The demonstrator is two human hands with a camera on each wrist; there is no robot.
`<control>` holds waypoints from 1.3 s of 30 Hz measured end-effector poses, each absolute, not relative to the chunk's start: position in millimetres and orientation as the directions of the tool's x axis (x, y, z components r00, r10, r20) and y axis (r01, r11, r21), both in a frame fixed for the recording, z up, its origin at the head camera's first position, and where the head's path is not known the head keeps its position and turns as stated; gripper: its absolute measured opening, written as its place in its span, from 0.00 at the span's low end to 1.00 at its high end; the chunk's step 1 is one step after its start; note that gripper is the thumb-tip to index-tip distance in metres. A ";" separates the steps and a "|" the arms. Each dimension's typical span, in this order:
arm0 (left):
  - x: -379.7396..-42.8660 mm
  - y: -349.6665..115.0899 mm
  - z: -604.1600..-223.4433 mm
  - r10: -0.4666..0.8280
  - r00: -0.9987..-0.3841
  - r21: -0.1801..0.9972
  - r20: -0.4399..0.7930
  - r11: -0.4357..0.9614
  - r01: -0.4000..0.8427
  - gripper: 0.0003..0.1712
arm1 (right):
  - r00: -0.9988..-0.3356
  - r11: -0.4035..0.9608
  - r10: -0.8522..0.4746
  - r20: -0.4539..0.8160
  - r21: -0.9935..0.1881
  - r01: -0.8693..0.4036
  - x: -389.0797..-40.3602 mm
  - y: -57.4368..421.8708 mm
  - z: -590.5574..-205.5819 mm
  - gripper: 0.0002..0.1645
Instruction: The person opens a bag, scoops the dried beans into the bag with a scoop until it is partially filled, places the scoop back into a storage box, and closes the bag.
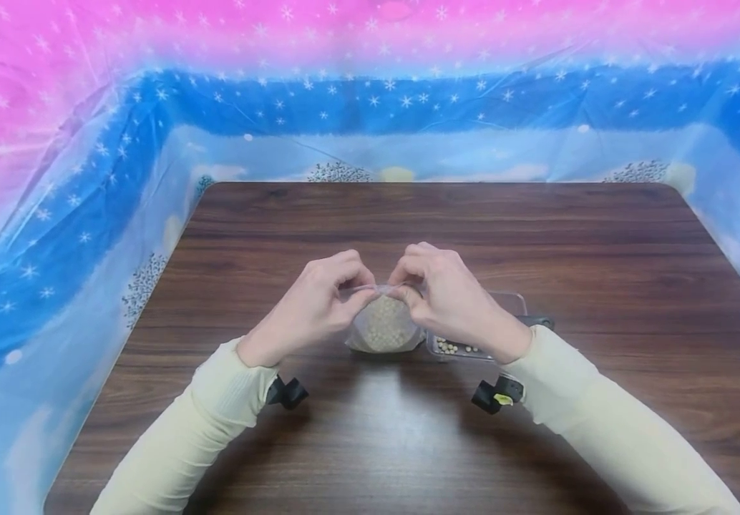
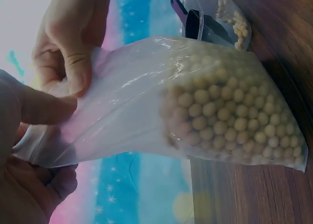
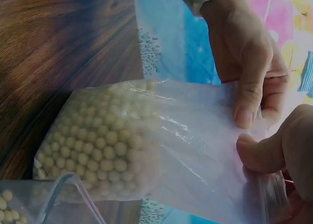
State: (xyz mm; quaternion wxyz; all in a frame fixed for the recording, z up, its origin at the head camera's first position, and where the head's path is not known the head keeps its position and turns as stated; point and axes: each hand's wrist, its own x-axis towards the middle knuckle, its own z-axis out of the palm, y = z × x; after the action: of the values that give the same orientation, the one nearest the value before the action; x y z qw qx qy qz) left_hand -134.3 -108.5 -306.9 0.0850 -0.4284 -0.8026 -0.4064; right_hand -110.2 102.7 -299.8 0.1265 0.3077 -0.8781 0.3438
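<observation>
A clear zip bag partly filled with round, pale soybeans hangs upright between both hands, its bottom at the table. On the left side of the bag's top edge, my left hand pinches the plastic between thumb and fingers. My right hand pinches the same edge close beside it, the two thumbs nearly meeting. In the right wrist view the bag's upper part is flat and holds no beans. The beans are packed in its lower half.
Just right of the bag stands a clear plastic box, partly hidden by the right forearm. Several loose soybeans and a black scoop lie in it. The dark wooden table is bordered by a patterned cloth.
</observation>
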 end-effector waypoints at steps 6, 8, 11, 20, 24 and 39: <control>-131.7 -116.0 -302.4 0.636 -0.619 0.605 0.461 0.285 0.743 0.12 | -0.763 0.636 -0.528 0.372 -0.422 -0.646 -107.2 100.6 -295.0 0.07; -132.4 -117.8 -301.0 0.634 -0.619 0.618 0.464 0.268 0.739 0.17 | -0.737 0.640 -0.550 0.393 -0.369 -0.674 -107.7 97.7 -294.3 0.07; -133.5 -117.8 -300.9 0.628 -0.614 0.620 0.478 0.254 0.743 0.19 | -0.705 0.644 -0.548 0.450 -0.311 -0.699 -108.9 92.3 -295.4 0.03; -130.9 -116.3 -304.3 0.608 -0.558 0.539 0.565 0.240 0.808 0.19 | -0.725 0.667 -0.469 0.505 -0.335 -0.665 -107.1 91.8 -299.0 0.08; -131.0 -118.5 -303.8 0.590 -0.577 0.536 0.565 0.269 0.800 0.19 | -0.767 0.686 -0.470 0.438 -0.366 -0.629 -105.9 98.3 -298.7 0.07; -146.2 -127.4 -307.5 0.542 -0.668 0.633 0.509 0.290 0.718 0.24 | -0.905 0.794 -0.391 0.169 -0.435 -0.425 -108.0 131.5 -288.6 0.28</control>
State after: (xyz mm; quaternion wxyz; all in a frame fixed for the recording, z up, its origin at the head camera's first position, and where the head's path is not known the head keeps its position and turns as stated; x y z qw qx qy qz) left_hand -146.2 -127.4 -307.5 0.0983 -0.3953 -0.7970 -0.4459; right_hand -108.0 131.5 -288.6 0.0353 0.2155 -0.9465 0.2377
